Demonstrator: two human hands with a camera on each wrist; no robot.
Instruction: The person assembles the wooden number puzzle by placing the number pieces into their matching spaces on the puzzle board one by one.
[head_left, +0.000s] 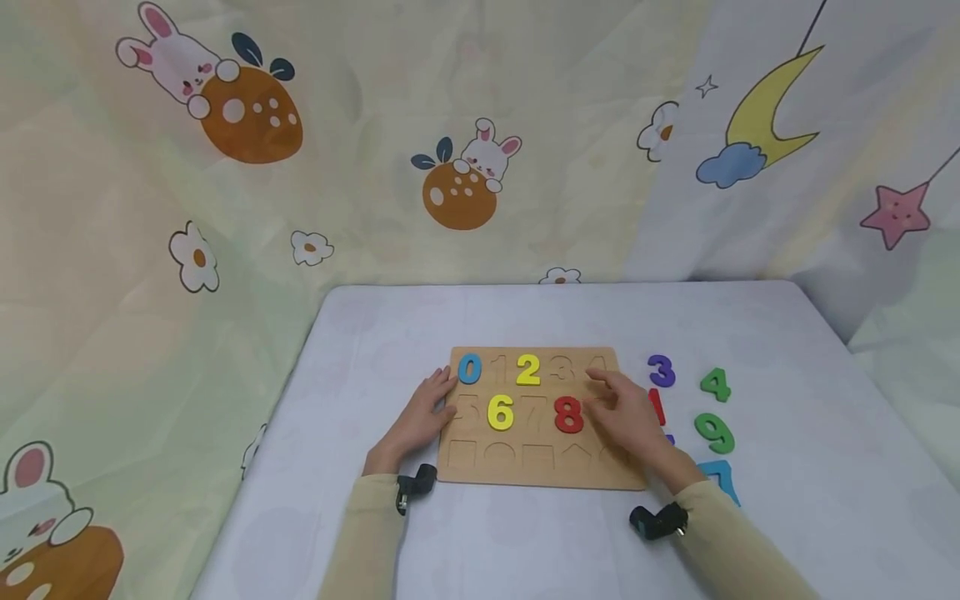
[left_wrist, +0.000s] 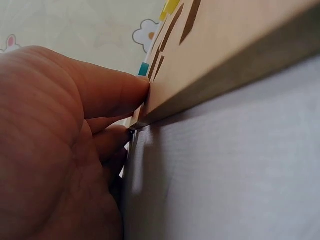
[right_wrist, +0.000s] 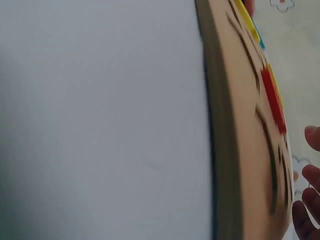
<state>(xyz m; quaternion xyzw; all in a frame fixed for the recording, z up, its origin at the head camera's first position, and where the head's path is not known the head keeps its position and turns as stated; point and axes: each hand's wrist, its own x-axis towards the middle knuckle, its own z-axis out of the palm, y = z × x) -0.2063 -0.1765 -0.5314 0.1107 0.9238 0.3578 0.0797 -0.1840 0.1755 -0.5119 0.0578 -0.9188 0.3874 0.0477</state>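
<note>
A wooden number puzzle board [head_left: 540, 477] lies on the table. Blue 0 [head_left: 462, 368], yellow 2 [head_left: 528, 379], yellow 6 [head_left: 492, 412] and red 8 [head_left: 568, 423] sit in its upper two rows. My left hand [head_left: 418, 419] rests along the board's left edge, fingers extended; in the left wrist view its thumb [left_wrist: 117, 92] touches the board's face. Over the board's right side, beside the red 8, hovers my right hand [head_left: 626, 417], fingers loosely bent. In the right wrist view its fingertips [right_wrist: 311, 197] show nothing between them. The hand covers part of the slots there.
Right of the board lie loose numbers: purple 3 [head_left: 663, 372], green 4 [head_left: 716, 385], red 1 [head_left: 656, 407], green 9 [head_left: 706, 427] and blue 7 [head_left: 724, 472]. A purple piece [head_left: 670, 438] is mostly hidden by my right hand. A patterned curtain [head_left: 360, 167] hangs behind the white table [head_left: 300, 500].
</note>
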